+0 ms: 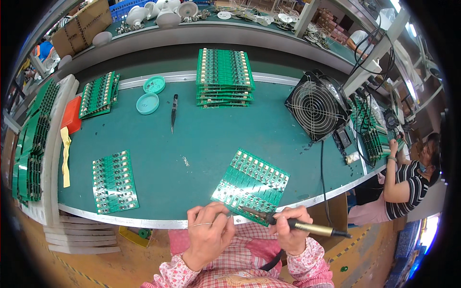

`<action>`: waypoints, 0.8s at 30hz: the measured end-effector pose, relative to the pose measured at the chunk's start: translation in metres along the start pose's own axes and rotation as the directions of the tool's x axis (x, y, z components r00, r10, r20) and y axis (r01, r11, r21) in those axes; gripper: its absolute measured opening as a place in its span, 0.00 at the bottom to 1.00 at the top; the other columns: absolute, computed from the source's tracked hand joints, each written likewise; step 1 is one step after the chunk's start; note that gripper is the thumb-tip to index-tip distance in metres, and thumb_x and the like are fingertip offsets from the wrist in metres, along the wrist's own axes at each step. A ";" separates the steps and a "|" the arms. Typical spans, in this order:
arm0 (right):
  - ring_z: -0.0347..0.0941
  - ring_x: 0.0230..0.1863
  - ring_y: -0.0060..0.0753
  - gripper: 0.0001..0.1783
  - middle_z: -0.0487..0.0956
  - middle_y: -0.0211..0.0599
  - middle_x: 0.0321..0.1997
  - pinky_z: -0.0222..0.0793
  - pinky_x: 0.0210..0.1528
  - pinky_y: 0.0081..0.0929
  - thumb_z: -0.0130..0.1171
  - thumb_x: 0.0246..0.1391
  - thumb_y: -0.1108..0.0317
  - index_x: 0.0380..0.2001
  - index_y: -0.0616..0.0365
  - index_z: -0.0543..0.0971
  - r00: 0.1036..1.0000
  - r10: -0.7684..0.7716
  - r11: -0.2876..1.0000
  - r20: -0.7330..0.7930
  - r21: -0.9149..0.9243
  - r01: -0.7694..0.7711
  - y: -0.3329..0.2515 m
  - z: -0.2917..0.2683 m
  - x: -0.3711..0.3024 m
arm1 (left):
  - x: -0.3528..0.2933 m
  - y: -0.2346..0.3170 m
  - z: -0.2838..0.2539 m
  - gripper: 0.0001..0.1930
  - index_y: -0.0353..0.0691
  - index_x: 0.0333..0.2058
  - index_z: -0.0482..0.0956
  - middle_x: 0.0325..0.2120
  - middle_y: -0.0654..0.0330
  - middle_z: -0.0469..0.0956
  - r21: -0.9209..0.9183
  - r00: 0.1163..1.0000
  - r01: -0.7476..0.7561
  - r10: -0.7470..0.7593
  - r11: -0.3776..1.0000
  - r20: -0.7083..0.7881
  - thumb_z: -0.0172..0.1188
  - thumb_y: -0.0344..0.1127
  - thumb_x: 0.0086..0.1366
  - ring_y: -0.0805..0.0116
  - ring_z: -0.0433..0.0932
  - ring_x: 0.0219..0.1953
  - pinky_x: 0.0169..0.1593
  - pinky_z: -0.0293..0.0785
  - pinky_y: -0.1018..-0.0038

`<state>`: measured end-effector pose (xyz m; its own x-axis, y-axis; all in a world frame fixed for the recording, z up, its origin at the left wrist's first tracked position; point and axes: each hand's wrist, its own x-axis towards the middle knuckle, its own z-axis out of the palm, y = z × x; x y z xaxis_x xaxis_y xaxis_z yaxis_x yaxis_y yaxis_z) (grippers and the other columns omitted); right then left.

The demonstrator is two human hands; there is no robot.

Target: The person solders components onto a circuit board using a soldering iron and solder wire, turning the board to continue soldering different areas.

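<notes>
Head view, lower centre: a green board (257, 175) lies turned at an angle on the surface (158, 139), its lowest corner reaching the near rim. The right grip (292, 230) is closed around the iron (314, 228), whose dark tip points up and left over the board's lower rows; whether the tip touches a joint cannot be told from here. The left grip (210, 233) is curled at the board's lower-left corner, fingers bent close together; a thin pale strand crosses the back of it, and I cannot tell whether anything is pinched there. The step in hand looks like soldering along the row nearest the wearer. As I judge it, the next move calls for a steady board and a light, exact touch on one joint, with the left fingers clear of the hot tip and the neighbouring parts not bridged. A second board (115, 182) lies at the left of the frame, a stack (224, 72) stands at upper centre, tweezers (174, 113) lie left of that stack, and a fan (317, 105) stands at upper right.
</notes>
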<state>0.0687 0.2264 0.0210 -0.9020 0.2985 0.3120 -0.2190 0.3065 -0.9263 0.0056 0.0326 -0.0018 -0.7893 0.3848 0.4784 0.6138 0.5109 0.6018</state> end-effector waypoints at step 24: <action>0.67 0.16 0.21 0.13 0.64 0.22 0.16 0.60 0.18 0.19 0.69 0.45 0.69 0.35 0.56 0.79 0.686 -0.569 0.578 0.453 -0.374 0.726 -0.001 0.015 -0.004 | -0.003 -0.002 0.002 0.07 0.40 0.25 0.73 0.35 0.62 0.77 0.019 1.000 0.005 -0.005 1.000 -0.013 0.64 0.25 0.50 0.64 0.79 0.42 0.46 0.62 0.64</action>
<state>0.0674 0.2116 0.0176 -0.6629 -0.3791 0.6456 -0.6420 0.7315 -0.2297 0.0063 0.0323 -0.0060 -0.7922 0.3719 0.4839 0.6093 0.5272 0.5923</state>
